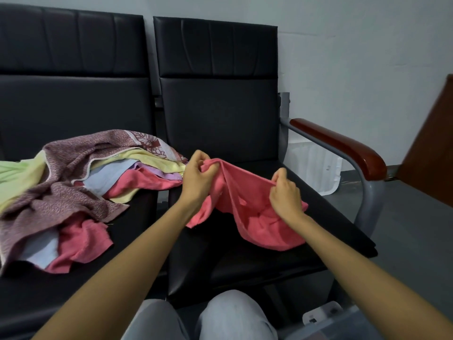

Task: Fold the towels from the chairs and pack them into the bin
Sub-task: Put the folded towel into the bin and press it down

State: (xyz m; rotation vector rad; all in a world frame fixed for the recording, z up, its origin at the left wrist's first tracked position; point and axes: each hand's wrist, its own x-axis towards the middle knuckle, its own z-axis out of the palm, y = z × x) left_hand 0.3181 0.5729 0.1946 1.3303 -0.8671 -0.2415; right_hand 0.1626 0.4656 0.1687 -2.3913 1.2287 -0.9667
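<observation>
Observed: one pink towel (247, 217) lies bunched on the seat of the right chair (245, 271), its upper edge lifted clear of the seat.

Left hand (197, 177): at 11 o'clock of the towel, fingers curled together and clamped on the raised edge.

Right hand (285, 192): at 2 o'clock of the towel, thumb and fingers pinched tight on the same edge. The cloth sags between the two hands.

Pile of towels (73, 187): at 9 o'clock of the pink towel, on the seat of the left chair (73, 101). Unfolded, heaped; a patterned mauve piece on top, with yellow, light blue, lilac, green and pink pieces under it. One pink end reaches almost to the left hand.

Armrest (343, 148): brown wood, at 3 o'clock of the view.

Bin (326, 315): only a pale plastic corner shows, at 5 o'clock, on the floor beside the person's knees (228, 317). Its contents cannot be seen.
</observation>
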